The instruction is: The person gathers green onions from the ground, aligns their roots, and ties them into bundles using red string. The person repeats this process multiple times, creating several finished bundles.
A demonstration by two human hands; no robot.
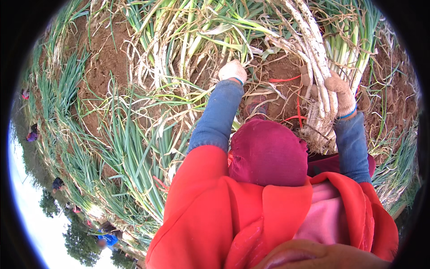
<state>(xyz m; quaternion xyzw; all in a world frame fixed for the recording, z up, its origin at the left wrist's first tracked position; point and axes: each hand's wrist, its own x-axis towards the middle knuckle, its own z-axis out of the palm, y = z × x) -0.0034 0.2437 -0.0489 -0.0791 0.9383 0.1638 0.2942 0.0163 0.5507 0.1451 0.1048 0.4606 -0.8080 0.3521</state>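
Note:
My right hand (339, 92), in a soiled knit glove, grips several long green onions (317, 57), their white stems running up and away from me. Beneath them lies a thicker bunch of green onions with matted roots (317, 139) towards my body. My left hand (232, 71), in a paler knit glove, reaches to the near edge of a heap of green onions (188, 40). Its fingers are hidden, so whether it holds a stem is unclear. Red tying strips (298, 104) lie on the soil between my hands, partly under the bunch.
My bent knee in dark red cloth (268, 153) and my shoe (257, 106) are between my arms. More green onions (134, 154) lie in rows on the left over brown soil (107, 43). Other people, one in blue (107, 238), are far off at the left rim.

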